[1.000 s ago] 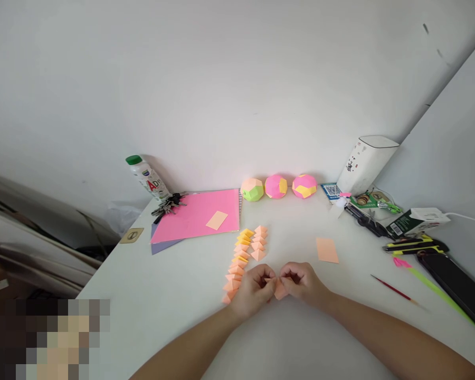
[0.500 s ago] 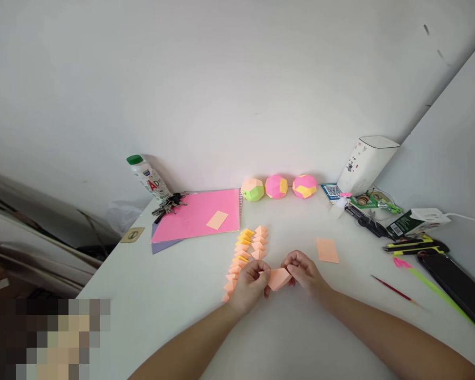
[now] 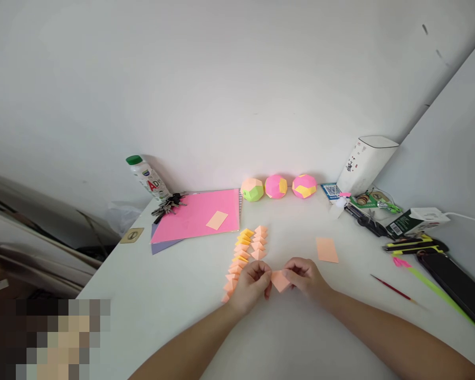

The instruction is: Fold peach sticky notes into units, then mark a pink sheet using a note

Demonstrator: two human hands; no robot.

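Between my two hands is a small piece of folded peach paper [image 3: 280, 281], held just above the table. My left hand [image 3: 250, 285] pinches its left end between thumb and fingers. On its right end, my right hand [image 3: 306, 277] is closed, with the thumb pressed on the paper; the fingertips behind are hidden. Just beyond my left hand lie two rows of folded paper pieces [image 3: 243, 248], peach with a few yellow ones, overlapping one another. A flat peach paper sheet [image 3: 327, 250] rests on the table to the right of my right hand.
Three paper balls [image 3: 276, 187] line the wall. At left are a pink sheet [image 3: 198, 211] bearing a small paper, keys [image 3: 168, 205] and a bottle [image 3: 148, 177]. A thin brush [image 3: 391, 288], a utility knife [image 3: 415, 244], a black case [image 3: 455, 290] and a white container [image 3: 366, 164] are at right.
My right hand has shifted slightly, its thumb now lying over the paper's right end. Less of the folded paper shows, and its visible part is more pointed. My left hand has hardly moved.
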